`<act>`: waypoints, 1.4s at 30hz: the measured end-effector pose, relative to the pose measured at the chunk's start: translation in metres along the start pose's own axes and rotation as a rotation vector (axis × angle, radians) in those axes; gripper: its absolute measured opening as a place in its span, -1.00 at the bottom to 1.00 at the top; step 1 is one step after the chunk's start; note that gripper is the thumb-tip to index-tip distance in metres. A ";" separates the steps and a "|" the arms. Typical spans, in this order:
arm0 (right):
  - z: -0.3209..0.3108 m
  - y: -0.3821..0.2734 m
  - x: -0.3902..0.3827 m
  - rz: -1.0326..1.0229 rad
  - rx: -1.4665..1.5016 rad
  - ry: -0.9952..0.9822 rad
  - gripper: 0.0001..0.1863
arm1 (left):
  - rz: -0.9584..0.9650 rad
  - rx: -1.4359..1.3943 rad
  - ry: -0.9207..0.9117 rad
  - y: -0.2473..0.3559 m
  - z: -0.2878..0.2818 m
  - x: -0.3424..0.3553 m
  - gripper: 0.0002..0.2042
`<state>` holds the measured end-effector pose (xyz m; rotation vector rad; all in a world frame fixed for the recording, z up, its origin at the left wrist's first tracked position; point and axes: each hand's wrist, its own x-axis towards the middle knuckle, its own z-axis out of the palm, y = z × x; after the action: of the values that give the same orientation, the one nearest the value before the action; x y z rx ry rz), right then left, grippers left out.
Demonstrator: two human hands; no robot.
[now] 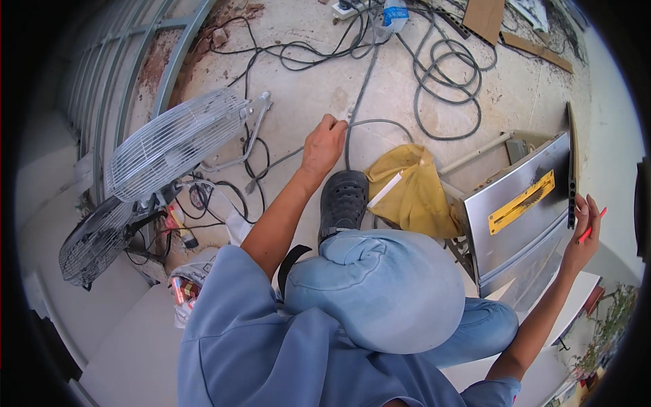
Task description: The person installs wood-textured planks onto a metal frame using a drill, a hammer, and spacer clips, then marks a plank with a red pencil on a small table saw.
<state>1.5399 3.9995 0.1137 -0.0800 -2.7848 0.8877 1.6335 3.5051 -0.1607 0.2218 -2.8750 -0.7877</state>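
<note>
My left hand (324, 146) reaches forward over the floor, fingers curled in a pinch. A small pale bit shows beside its fingertips, but I cannot make out what it grips. A grey cable passes close by it. Off to the right, my right hand (584, 234) holds a slim red pencil (594, 225) between its fingers. Its fingertips rest against a dark slotted rail (571, 183) at the edge of a table saw (495, 247). The saw's metal top is tilted up on its side, with a yellow blade insert (521, 202) and the toothed blade in it.
A yellow cloth bag (413, 197) lies between my dark clog (344, 200) and the saw. A standing fan (180, 146) is at the left, near metal studs (180, 61). Coiled cables (451, 81), wood boards (485, 20) and rubble lie at the far side.
</note>
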 end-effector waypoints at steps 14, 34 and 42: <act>0.217 -0.196 0.053 -0.085 -0.142 -1.091 -0.45 | 1.106 -0.238 -0.064 0.194 -0.048 0.073 -0.94; 0.365 -0.253 0.208 -0.076 0.473 -0.675 -0.78 | -0.061 -0.182 0.561 -0.030 -0.006 0.301 -0.72; 0.525 -0.262 0.225 -0.167 0.496 -0.473 -0.79 | -0.163 -0.096 0.144 -0.069 0.036 0.351 -0.54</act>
<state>1.2077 3.5154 -0.1097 0.4936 -2.8023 1.6990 1.2911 3.4000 -0.1897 0.4857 -2.7017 -0.8961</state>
